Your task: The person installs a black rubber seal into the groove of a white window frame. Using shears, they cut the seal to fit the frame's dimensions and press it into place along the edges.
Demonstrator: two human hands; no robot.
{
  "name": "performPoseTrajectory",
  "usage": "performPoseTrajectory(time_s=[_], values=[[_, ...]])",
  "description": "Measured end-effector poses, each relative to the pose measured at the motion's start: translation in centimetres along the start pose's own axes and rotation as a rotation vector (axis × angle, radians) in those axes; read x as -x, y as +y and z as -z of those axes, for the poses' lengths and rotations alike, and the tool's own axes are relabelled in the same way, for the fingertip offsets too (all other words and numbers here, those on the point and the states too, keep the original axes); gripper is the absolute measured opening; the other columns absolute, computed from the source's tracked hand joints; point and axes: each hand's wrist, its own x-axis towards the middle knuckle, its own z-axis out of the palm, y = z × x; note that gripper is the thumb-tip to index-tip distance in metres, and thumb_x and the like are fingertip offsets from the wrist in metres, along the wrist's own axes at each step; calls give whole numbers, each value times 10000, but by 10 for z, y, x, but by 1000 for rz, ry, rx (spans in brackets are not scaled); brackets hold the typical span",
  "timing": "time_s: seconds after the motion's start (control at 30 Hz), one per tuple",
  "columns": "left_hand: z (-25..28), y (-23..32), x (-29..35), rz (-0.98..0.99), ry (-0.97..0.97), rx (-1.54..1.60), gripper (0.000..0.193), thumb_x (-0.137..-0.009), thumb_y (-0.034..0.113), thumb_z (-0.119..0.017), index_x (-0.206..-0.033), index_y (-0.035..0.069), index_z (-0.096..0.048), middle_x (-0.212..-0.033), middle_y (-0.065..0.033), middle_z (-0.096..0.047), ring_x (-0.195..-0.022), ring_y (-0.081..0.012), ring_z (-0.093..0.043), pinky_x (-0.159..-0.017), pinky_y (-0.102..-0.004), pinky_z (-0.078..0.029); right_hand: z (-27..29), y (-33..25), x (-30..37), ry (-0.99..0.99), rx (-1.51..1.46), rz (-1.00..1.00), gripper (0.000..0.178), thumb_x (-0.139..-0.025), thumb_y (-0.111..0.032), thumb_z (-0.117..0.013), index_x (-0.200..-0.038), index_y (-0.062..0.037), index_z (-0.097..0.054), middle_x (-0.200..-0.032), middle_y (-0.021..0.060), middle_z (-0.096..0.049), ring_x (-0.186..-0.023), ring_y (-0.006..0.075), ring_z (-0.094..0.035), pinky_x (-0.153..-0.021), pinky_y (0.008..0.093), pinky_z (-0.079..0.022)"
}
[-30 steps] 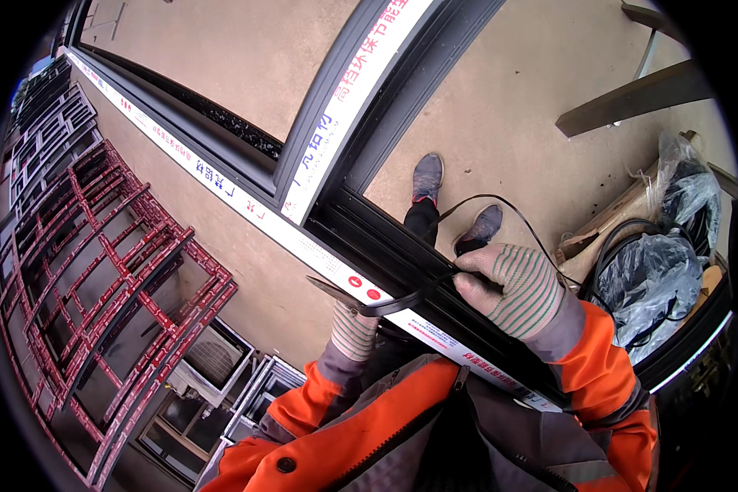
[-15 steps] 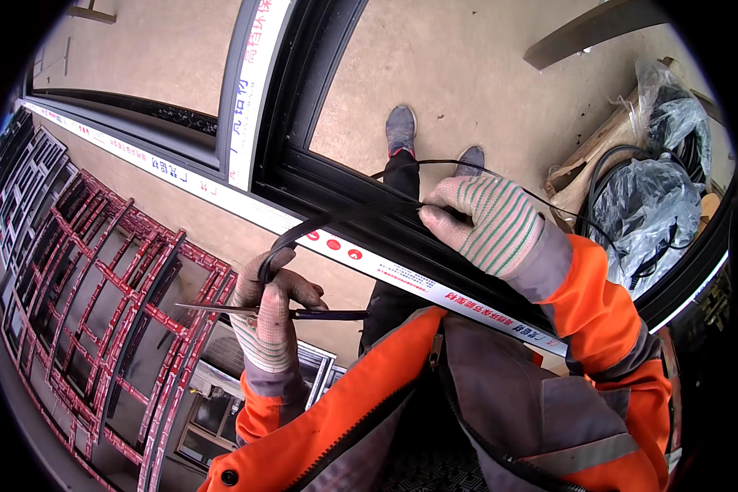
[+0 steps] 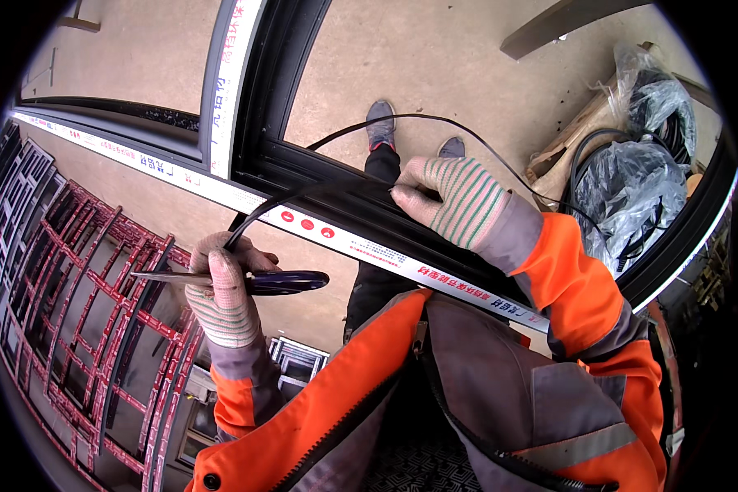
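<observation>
My left hand [image 3: 225, 299], in a striped knit glove, is closed around scissors [image 3: 291, 282] with dark purple handles. Their blades point left and the handles lie to the right of the palm. A black flexible strip [image 3: 295, 195] also runs up from that hand and arches over the window frame [image 3: 369, 261]. At its other end, my gloved right hand [image 3: 459, 201] pinches the strip between thumb and forefinger, above the frame's black channel. A thinner length of strip loops behind the right hand toward the right.
Clear plastic bags [image 3: 635, 193] with black coiled strip sit at the right on the floor, beside cardboard [image 3: 562, 152]. Red-and-white wrapped frames [image 3: 98, 312] stand at lower left. A grey curved bar [image 3: 562, 26] is at upper right. My shoes [image 3: 380, 123] show beyond the frame.
Both hands have shifted a little left in the picture, as has the frame. The scissors have turned so their handle loops show more. The strip behind the right hand arches higher.
</observation>
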Motion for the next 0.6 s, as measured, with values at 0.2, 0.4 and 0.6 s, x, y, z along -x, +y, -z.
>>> performPoseTrajectory(time_s=[0.2, 0.4, 0.6], values=[[2, 14, -8, 48, 93, 45, 355, -932, 352, -642, -1007, 9, -593, -688, -102, -620, -598, -174, -630, -596, -285, -537, 6, -4, 9, 1, 122, -10, 190, -939, -191, -612, -908, -5, -635, -759, 167, -638, -711, 282, -646, -669, 350, -495], [1, 13, -20, 44, 40, 19, 292, -940, 292, -651, -998, 11, -603, -726, -90, -639, -607, -154, -629, -570, -264, -526, 4, -8, 10, -35, 84, -126, 204, -941, -207, -614, -918, -6, -644, -794, 164, -646, -742, 286, -638, -692, 354, -496], [1, 22, -28, 66, 54, 15, 285, -945, 260, -646, -1023, -10, -595, -738, -86, -641, -614, -141, -629, -573, -261, -532, 0, -18, -13, -46, 120, -116, 248, -962, -266, -591, -956, -27, -653, -831, 163, -651, -780, 249, -639, -739, 347, -495]])
